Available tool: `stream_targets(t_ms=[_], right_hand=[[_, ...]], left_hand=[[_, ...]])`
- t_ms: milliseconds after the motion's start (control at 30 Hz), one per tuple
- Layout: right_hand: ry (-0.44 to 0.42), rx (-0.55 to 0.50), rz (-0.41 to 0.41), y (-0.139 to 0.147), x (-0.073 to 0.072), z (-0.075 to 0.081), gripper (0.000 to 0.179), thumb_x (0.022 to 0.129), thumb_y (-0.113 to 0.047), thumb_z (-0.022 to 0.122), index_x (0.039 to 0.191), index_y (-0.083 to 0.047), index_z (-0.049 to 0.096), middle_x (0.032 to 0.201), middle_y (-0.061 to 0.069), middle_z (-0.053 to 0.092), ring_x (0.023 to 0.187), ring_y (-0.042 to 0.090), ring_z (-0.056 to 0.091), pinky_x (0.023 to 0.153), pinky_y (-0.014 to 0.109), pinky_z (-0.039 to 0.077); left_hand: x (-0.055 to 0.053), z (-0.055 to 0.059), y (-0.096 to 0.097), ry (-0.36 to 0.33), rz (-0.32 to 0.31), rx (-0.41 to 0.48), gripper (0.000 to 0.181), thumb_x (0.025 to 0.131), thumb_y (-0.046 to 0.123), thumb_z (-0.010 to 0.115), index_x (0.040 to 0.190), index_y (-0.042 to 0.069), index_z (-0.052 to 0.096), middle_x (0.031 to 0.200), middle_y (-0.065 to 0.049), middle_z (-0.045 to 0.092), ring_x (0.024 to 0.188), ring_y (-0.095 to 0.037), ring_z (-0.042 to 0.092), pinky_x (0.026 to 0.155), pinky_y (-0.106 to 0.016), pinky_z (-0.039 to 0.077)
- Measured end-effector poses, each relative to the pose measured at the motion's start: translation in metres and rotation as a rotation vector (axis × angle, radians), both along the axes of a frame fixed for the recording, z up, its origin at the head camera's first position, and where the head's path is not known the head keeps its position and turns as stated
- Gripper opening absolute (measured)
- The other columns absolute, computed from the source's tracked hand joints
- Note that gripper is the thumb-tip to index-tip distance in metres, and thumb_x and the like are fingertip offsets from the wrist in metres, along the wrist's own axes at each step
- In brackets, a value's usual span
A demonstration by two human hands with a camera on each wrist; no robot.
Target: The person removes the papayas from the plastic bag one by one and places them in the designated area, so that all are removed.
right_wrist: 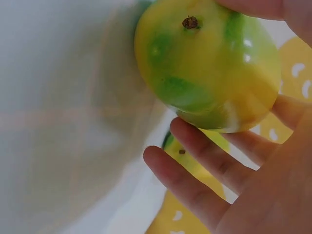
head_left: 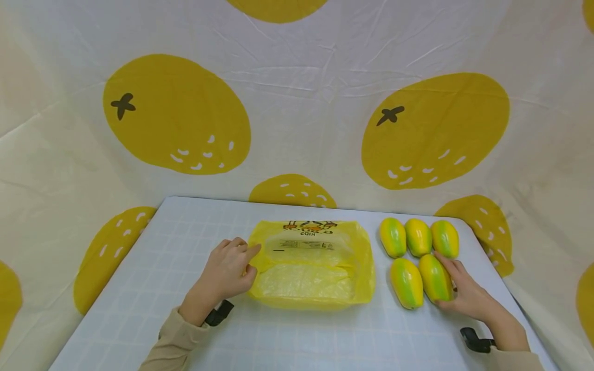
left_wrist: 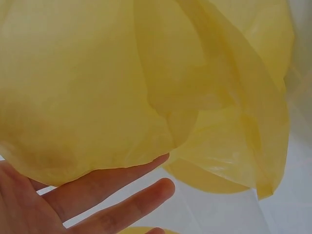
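A translucent yellow plastic bag [head_left: 303, 281] with printed lettering stands with its mouth spread wide in the middle of the table. My left hand [head_left: 229, 268] is at the bag's left edge, fingers extended; the left wrist view shows its fingers [left_wrist: 122, 183] fairly straight along the bag's film. To the right of the bag, my right hand [head_left: 466, 293] holds a yellow-and-green papaya [head_left: 435, 278], the right one of the front pair, with thumb and fingers spread around its sides. In the right wrist view that papaya [right_wrist: 204, 68] shows its brown stem end between thumb and fingers.
Beside the held fruit lies another papaya [head_left: 407, 283]. A back row has three more: left [head_left: 393, 237], middle [head_left: 418, 237] and right [head_left: 445, 239]. They lie on a white table [head_left: 195, 221], with a fruit-print cloth [head_left: 306, 113] hanging behind it.
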State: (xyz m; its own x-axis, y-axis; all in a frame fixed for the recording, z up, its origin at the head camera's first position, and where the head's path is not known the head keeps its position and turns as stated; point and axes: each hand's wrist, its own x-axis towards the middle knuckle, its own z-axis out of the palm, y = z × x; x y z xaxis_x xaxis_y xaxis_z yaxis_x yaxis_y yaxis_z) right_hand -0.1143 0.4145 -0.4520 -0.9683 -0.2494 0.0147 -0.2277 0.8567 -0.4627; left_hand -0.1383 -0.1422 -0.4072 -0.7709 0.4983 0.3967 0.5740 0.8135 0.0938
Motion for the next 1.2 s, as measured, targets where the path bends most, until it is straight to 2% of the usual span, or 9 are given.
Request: stream_targets(t_ms=[167,367,700,867,1033,1200], right_hand=[[0.000,-0.015,0.012,-0.001,0.001,0.001,0.117,0.064,-0.021,0.091,0.156,-0.004,0.020,0.136,0.033,0.031,0.111,0.050,0.047,0.073,0.061,0.052],[0.008,-0.016,0.024,0.000,0.001,0.002,0.116,0.065,-0.020,0.091,0.156,-0.005,0.021,0.136,0.031,0.033,0.107,0.047,0.051,0.071,0.057,0.053],[0.014,-0.019,0.038,0.001,0.002,0.005,0.115,0.065,-0.019,0.091,0.155,-0.006,0.022,0.134,0.030,0.035,0.105,0.045,0.050,0.070,0.052,0.052],[0.062,-0.029,0.063,0.001,0.004,0.011,0.114,0.064,-0.018,0.091,0.154,-0.003,0.024,0.135,0.030,0.036,0.107,0.046,0.048,0.068,0.050,0.051],[0.089,-0.062,0.080,0.002,0.007,0.019,0.110,0.067,-0.016,0.090,0.154,-0.002,0.024,0.140,0.030,0.032,0.112,0.048,0.043,0.069,0.060,0.051],[0.122,-0.013,0.082,0.002,0.011,0.032,0.101,0.075,-0.013,0.084,0.153,0.002,0.022,0.138,0.030,0.035,0.107,0.046,0.047,0.072,0.066,0.049]], left_hand=[[0.000,0.001,-0.001,-0.001,0.006,0.000,0.046,0.077,0.010,0.062,0.122,0.007,0.072,0.069,0.002,0.059,0.095,-0.026,0.062,0.086,-0.047,0.050],[0.000,0.002,0.000,0.024,0.006,-0.011,0.054,0.078,0.011,0.063,0.131,0.011,0.066,0.077,-0.002,0.068,0.093,-0.026,0.062,0.082,-0.046,0.051],[0.001,0.003,-0.001,0.031,0.004,-0.002,0.052,0.080,0.015,0.063,0.132,0.014,0.066,0.081,-0.004,0.071,0.092,-0.026,0.063,0.079,-0.045,0.052],[0.000,0.003,-0.002,0.049,0.000,0.001,0.052,0.081,0.015,0.065,0.132,0.014,0.066,0.084,-0.005,0.072,0.091,-0.027,0.064,0.077,-0.045,0.052],[0.000,0.004,-0.003,0.055,0.002,0.003,0.050,0.081,0.016,0.063,0.131,0.014,0.067,0.088,-0.004,0.074,0.089,-0.026,0.064,0.077,-0.045,0.053],[0.002,0.006,-0.004,0.052,0.009,0.002,0.051,0.082,0.017,0.061,0.133,0.015,0.066,0.090,-0.003,0.074,0.090,-0.025,0.065,0.077,-0.045,0.053]])
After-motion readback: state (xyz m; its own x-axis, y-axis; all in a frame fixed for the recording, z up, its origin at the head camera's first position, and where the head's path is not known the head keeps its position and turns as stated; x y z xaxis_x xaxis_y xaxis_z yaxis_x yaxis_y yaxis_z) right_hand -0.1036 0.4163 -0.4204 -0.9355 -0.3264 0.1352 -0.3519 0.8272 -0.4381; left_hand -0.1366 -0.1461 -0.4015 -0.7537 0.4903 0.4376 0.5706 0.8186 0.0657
